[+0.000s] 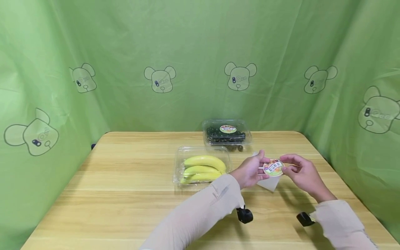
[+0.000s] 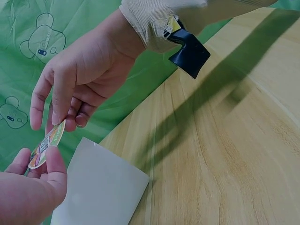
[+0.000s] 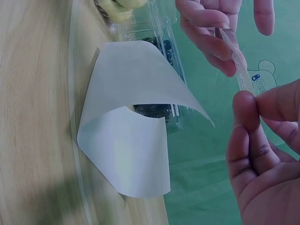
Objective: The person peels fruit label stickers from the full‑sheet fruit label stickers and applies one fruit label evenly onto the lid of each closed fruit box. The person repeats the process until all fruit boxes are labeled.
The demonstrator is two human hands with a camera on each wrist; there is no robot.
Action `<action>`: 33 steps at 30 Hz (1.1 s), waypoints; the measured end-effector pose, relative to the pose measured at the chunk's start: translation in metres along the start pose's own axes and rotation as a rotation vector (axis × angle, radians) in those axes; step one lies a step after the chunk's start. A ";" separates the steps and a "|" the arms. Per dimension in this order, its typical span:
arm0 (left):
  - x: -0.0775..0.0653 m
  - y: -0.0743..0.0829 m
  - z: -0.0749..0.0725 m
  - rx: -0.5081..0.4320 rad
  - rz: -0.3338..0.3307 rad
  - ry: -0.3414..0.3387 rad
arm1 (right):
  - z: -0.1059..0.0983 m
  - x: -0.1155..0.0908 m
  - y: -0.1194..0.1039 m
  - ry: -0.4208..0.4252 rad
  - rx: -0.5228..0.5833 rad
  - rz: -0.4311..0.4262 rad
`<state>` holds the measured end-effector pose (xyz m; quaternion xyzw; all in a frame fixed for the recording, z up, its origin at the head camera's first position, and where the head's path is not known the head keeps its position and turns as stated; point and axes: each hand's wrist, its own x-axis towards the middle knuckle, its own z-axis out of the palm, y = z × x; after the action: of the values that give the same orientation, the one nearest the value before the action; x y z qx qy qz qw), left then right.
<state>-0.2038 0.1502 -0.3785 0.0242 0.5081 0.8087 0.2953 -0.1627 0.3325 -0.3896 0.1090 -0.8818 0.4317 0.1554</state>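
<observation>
A round printed fruit sticker is held in the air between both hands. My right hand pinches its right edge between thumb and forefinger, plain in the right wrist view. The fingers of my left hand hold its opposite edge, palm turned up. Below the hands is a white sheet of paper, which bends up in a curl in the right wrist view. Left of the left hand stands a clear plastic box with yellow bananas inside.
Farther back, near the green curtain, stands a clear box of dark round fruit, with a similar round label on its lid. Dark small cameras are strapped at the wrists. Under everything lies a wooden tabletop.
</observation>
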 end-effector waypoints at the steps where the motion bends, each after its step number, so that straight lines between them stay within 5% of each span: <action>1: 0.000 0.000 0.000 0.003 0.000 0.000 | 0.000 0.000 0.000 -0.001 0.005 -0.005; 33: 0.002 -0.003 -0.004 0.031 0.033 0.050 | 0.000 -0.002 0.003 -0.031 0.099 0.040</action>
<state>-0.2052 0.1486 -0.3830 0.0169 0.5273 0.8058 0.2689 -0.1615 0.3343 -0.3927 0.1055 -0.8636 0.4763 0.1275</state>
